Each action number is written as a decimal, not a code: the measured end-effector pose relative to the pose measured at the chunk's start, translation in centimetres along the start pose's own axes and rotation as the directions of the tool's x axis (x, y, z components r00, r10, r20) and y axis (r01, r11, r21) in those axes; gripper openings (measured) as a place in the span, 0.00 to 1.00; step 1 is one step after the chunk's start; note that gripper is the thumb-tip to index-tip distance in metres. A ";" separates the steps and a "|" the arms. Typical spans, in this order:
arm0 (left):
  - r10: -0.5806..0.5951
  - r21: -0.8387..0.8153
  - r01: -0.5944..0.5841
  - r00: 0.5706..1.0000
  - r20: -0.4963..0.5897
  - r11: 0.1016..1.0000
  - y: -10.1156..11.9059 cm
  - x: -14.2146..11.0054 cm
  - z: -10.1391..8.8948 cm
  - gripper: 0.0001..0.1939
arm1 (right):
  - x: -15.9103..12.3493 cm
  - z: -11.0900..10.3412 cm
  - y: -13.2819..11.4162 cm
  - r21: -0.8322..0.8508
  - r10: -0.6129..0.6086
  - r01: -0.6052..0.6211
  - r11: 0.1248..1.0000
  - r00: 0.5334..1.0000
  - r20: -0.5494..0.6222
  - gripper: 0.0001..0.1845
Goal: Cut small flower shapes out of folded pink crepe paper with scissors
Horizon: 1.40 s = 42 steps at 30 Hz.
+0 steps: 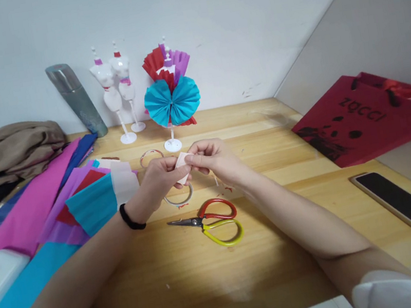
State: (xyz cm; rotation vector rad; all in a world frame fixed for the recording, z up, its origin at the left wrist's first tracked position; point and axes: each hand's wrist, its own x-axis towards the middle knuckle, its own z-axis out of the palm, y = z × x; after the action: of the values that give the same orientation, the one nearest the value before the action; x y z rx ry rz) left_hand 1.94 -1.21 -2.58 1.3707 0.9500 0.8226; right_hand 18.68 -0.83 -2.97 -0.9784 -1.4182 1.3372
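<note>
A small folded piece of pale pink paper is pinched between my two hands above the table. My left hand holds its left and lower side, thumb on top. On the other side, the thumb and fingers of my right hand press on its upper right corner. Below them lie scissors with one red and one yellow handle, blades pointing left. One tape roll sits partly under my hands, and another ring-shaped roll is just behind. A mini mannequin wearing red, purple and blue pleated paper stands beyond.
Two bare white mannequins and a grey-green flask stand against the wall. Coloured paper sheets, a brown cloth and a white box-like object lie left. At right are a red paper bag and a phone.
</note>
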 end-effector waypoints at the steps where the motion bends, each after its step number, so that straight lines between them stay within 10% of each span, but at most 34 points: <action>1: -0.005 -0.001 0.005 1.000 0.006 1.000 0.0 0.0 -0.1 0.10 | -0.1 0.0 0.0 -0.008 -0.010 0.010 1.000 1.000 0.006 0.14; 8: -0.085 0.056 0.079 0.990 0.111 0.995 0.6 0.2 -0.8 0.12 | -0.1 0.0 -0.1 -0.055 -0.021 0.021 0.998 1.000 0.003 0.14; 22: -0.020 0.200 0.023 1.000 -0.018 0.980 0.9 0.2 -1.3 0.10 | 0.1 -0.3 -0.2 -0.079 -0.098 0.099 0.992 0.995 0.018 0.12; 42: 0.110 -0.100 -0.122 0.987 -0.118 0.988 1.0 -0.1 -0.9 0.10 | 0.1 0.0 0.1 0.140 -0.117 0.115 0.983 0.993 0.005 0.12</action>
State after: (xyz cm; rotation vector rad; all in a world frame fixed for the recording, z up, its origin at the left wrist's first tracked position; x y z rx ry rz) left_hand 1.18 -0.85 -1.53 1.3073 0.9052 1.0336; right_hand 18.67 -0.76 -3.04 -0.7848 -1.3505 1.3394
